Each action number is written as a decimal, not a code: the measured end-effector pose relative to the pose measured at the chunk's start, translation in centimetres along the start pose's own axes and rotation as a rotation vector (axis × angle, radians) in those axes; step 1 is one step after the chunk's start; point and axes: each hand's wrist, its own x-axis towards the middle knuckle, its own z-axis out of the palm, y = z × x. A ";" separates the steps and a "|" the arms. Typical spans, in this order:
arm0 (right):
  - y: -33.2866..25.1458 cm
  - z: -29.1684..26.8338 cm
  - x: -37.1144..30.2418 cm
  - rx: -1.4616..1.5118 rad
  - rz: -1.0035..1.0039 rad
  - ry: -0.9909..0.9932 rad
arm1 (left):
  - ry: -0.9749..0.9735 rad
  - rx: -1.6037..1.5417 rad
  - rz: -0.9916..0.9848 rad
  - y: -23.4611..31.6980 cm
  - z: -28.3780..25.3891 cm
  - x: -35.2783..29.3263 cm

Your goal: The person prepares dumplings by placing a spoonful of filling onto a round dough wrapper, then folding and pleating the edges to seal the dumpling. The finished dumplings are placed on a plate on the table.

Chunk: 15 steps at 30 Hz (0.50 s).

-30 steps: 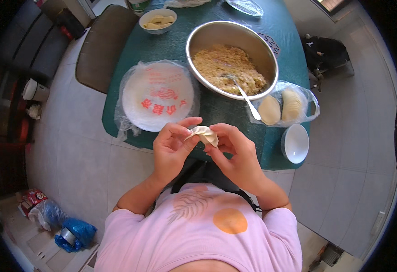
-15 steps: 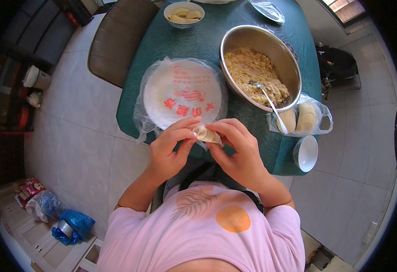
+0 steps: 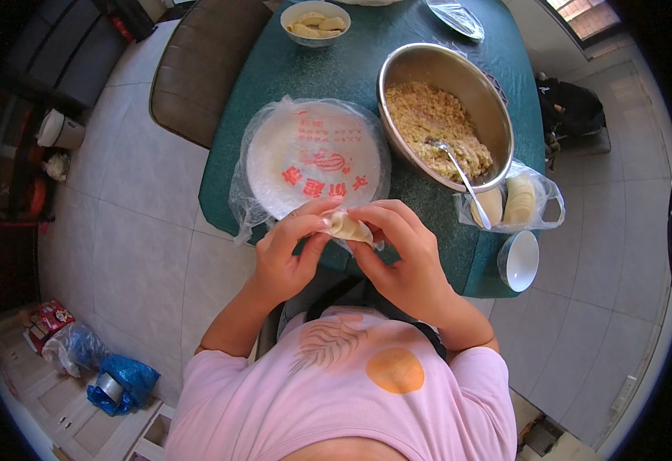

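Observation:
A pale folded dumpling [image 3: 347, 227] is held up between both hands, just in front of the table's near edge. My left hand [image 3: 293, 240] pinches its left end with thumb and fingers. The other end is gripped by my right hand [image 3: 399, 240], fingertips pressed along the edge. Right behind the hands lies a round plate [image 3: 274, 180] covered with a clear plastic bag with red print. To the right, a large steel bowl [image 3: 497, 115] holds minced filling [image 3: 432, 119], and a metal spoon [image 3: 463, 177] leans out of it over the rim.
Round dumpling wrappers [image 3: 519, 201] sit in a clear bag beside the steel bowl. A small white bowl [image 3: 519, 261] stands at the table's right edge. Another white bowl [image 3: 293, 31] with several dumplings is at the far left, near a brown chair [image 3: 198, 73]. A wrapped plate [image 3: 459, 21] lies at the back.
The hands stay almost in place, still pinching the dumpling, which has shifted very slightly between the fingers. The table and its things appear a little further right in the view.

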 end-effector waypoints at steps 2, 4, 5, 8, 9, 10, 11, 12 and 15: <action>0.2 0.0 0.0 0.016 -0.004 0.000 | 0.012 -0.015 0.003 0.0 0.1 0.0; 0.1 0.1 -0.1 0.023 -0.006 0.012 | -0.011 0.011 0.003 0.0 -0.1 0.0; 0.0 0.1 -0.1 0.023 -0.007 0.023 | -0.002 -0.019 -0.018 0.0 0.0 -0.1; 0.3 0.0 0.0 -0.090 -0.140 0.044 | 0.027 -0.059 -0.056 -0.1 0.2 -0.5; 0.4 -0.1 0.0 -0.146 -0.205 0.047 | 0.040 -0.038 -0.051 0.1 0.4 -0.3; 0.4 -0.1 -0.1 -0.149 -0.200 0.035 | 0.053 -0.018 -0.046 0.2 0.4 -0.2; 0.3 -0.2 -0.2 -0.154 -0.196 0.025 | 0.028 -0.014 -0.019 0.3 0.4 0.0; 0.3 -0.3 -0.3 -0.159 -0.192 0.014 | 0.004 -0.010 0.009 0.4 0.4 0.3; 1.1 -0.4 -0.4 -0.163 -0.217 0.004 | -0.038 -0.025 -0.010 0.3 0.4 0.2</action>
